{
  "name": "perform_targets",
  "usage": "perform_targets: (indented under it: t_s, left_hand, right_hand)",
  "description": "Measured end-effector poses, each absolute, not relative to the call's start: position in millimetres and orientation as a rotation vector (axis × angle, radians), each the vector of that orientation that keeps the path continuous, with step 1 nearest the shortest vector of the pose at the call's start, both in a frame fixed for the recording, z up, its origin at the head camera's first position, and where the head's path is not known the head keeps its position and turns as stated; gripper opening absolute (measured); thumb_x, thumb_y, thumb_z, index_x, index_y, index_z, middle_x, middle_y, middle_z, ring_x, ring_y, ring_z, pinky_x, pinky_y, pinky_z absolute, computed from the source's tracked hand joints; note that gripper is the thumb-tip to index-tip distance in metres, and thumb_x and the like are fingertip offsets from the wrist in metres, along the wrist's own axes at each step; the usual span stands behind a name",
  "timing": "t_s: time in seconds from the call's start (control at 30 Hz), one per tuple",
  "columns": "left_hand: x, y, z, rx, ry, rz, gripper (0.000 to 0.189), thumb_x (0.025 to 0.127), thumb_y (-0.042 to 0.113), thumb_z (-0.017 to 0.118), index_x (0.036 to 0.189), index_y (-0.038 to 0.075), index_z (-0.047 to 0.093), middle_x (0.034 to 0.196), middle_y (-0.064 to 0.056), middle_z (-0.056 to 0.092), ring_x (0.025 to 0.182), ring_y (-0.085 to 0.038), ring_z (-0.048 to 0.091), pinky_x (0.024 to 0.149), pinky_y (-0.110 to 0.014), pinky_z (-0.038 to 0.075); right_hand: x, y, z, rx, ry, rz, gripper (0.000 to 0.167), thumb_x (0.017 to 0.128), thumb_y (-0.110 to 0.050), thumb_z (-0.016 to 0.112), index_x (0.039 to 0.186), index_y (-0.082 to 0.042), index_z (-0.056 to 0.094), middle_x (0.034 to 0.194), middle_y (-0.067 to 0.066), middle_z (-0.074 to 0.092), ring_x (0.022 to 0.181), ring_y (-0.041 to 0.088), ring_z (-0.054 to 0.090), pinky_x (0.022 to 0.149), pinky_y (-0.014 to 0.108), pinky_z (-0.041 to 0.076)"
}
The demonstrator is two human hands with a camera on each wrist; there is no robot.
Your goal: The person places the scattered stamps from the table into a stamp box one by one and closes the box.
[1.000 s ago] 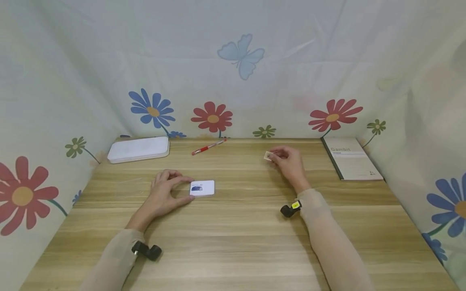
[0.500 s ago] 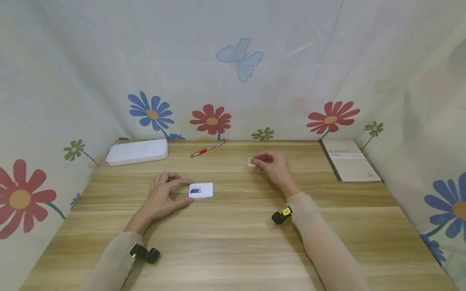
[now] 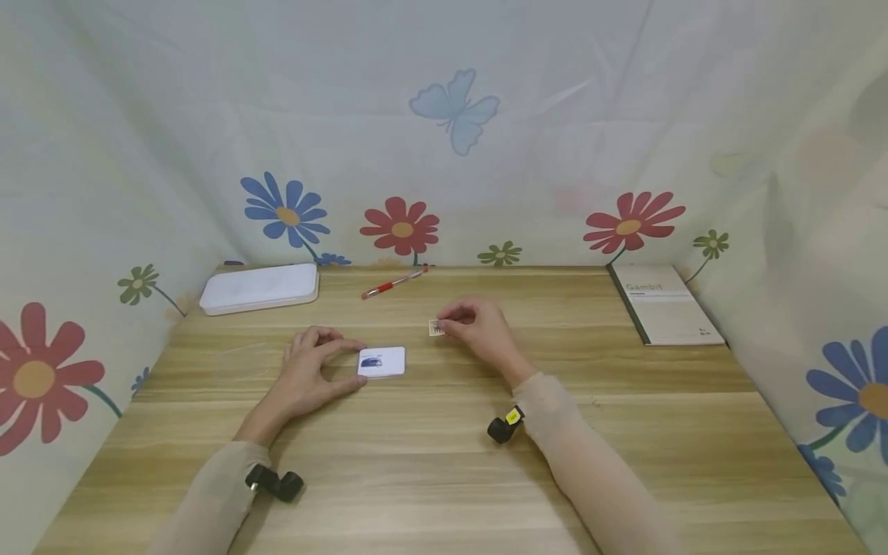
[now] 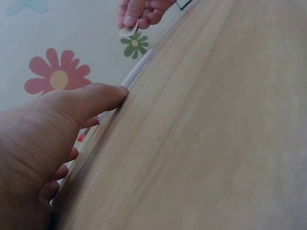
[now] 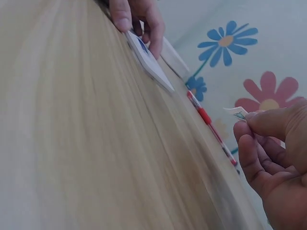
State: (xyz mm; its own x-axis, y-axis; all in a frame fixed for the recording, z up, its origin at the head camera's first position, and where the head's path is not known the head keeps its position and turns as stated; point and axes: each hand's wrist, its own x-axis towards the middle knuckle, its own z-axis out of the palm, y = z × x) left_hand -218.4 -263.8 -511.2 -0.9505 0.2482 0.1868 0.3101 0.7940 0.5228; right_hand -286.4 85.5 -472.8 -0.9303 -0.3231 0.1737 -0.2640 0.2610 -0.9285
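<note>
A white card (image 3: 381, 361) with rounded corners, a printed blue car and a visible thickness lies on the table. My left hand (image 3: 305, 375) holds it at its left end, thumb on the near corner and index finger on the far one. To the right of it, my right hand (image 3: 482, 335) pinches a small printed paper square (image 3: 435, 327) between thumb and index finger, above the table. The right wrist view shows this paper square (image 5: 236, 113) with a curled corner, the card (image 5: 147, 61) lying beyond under the left hand's fingers.
At the back left lies a white flat case (image 3: 260, 289). A red pen (image 3: 394, 283) rests near the table's back edge, and a notebook (image 3: 666, 304) at the back right. Left of the left hand lies a clear film (image 3: 243, 361). A flowered curtain (image 3: 444, 177) encloses the table.
My right hand has moved left and slightly nearer with the paper square, towards the card. The left hand stays in place, holding the card.
</note>
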Motion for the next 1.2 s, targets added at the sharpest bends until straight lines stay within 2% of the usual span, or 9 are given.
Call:
perform_targets:
  t_s: [0.1, 0.5, 0.7, 0.93, 1.2]
  left_hand:
    - [-218.7, -263.8, -511.2, -0.448, -2.873, -0.863, 0.056, 0.089, 0.055, 0.092, 0.139, 0.035, 0.077, 0.149, -0.010, 0.051, 0.144, -0.040, 0.035, 0.114, -0.070, 0.024]
    - [-218.8, -261.6, -508.9, -0.441, -2.882, -0.864, 0.057, 0.089, 0.055, 0.092, 0.139, 0.035, 0.077, 0.149, -0.010, 0.051, 0.144, -0.040, 0.035, 0.117, -0.071, 0.022]
    - [-218.1, -262.5, -508.1, -0.440, -2.883, -0.867, 0.056, 0.089, 0.054, 0.092, 0.139, 0.034, 0.077, 0.148, -0.010, 0.052, 0.144, -0.040, 0.035, 0.116, -0.071, 0.022]
    - [-216.6, -262.9, -508.0, -0.447, -2.879, -0.869, 0.055, 0.089, 0.053, 0.093, 0.138, 0.034, 0.077, 0.147, -0.009, 0.052, 0.144, -0.040, 0.035, 0.117, -0.071, 0.022]
    - [-217.8, -264.2, -508.5, -0.450, -2.880, -0.867, 0.055, 0.089, 0.052, 0.093, 0.139, 0.035, 0.077, 0.148, -0.009, 0.052, 0.145, -0.041, 0.034, 0.119, -0.071, 0.020]
  right_hand:
    - [-282.5, 76.5, -472.2, -0.601, 2.435, -1.767, 0.008, 0.099, -0.005, 0.084, 0.107, -0.004, 0.083, 0.102, 0.008, 0.081, 0.086, 0.015, 0.075, 0.075, 0.026, 0.061]
    - [-269.7, 50.0, -474.3, -0.655, 2.308, -1.722, 0.008, 0.100, -0.004, 0.083, 0.108, -0.004, 0.081, 0.102, 0.009, 0.079, 0.082, 0.017, 0.072, 0.078, 0.033, 0.066]
    - [-264.8, 38.9, -478.0, -0.663, 2.275, -1.724, 0.006, 0.100, -0.002, 0.083, 0.106, -0.002, 0.081, 0.098, 0.009, 0.078, 0.080, 0.014, 0.072, 0.075, 0.031, 0.065]
    - [-262.4, 30.6, -487.0, -0.715, 2.391, -1.628, 0.005, 0.100, -0.007, 0.085, 0.102, -0.011, 0.083, 0.094, 0.001, 0.077, 0.079, 0.012, 0.069, 0.071, 0.026, 0.061]
    - [-263.4, 26.4, -492.7, -0.776, 2.512, -1.556, 0.006, 0.099, -0.008, 0.086, 0.101, -0.013, 0.083, 0.096, -0.004, 0.078, 0.086, 0.011, 0.068, 0.079, 0.025, 0.057]
